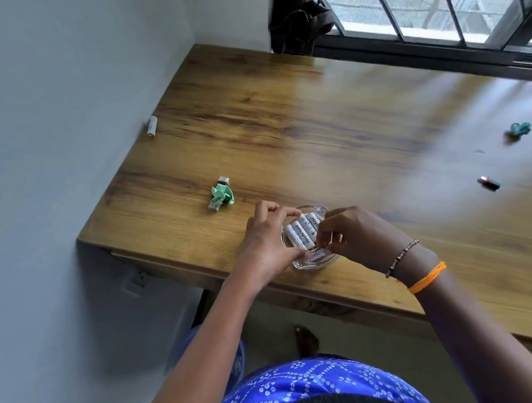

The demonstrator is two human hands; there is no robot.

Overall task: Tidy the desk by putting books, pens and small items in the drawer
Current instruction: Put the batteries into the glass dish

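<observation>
Both your hands are together over a small glass dish (314, 264) near the front edge of the wooden desk (281, 124). White batteries (303, 232) lie side by side in the dish. Your left hand (264, 239) curls around the dish rim, with the fingertips on the far edge. Your right hand (348, 234) pinches one battery at the near side; its fingers hide part of the label. Another battery (151, 127) lies alone by the wall. A green paper lump (221, 195) sits on a small object that is hard to identify. At the right, a blurred teal thing (517, 130) and a dark small stick (489, 183) lie apart. The drawer is hard to make out under the desk.
</observation>
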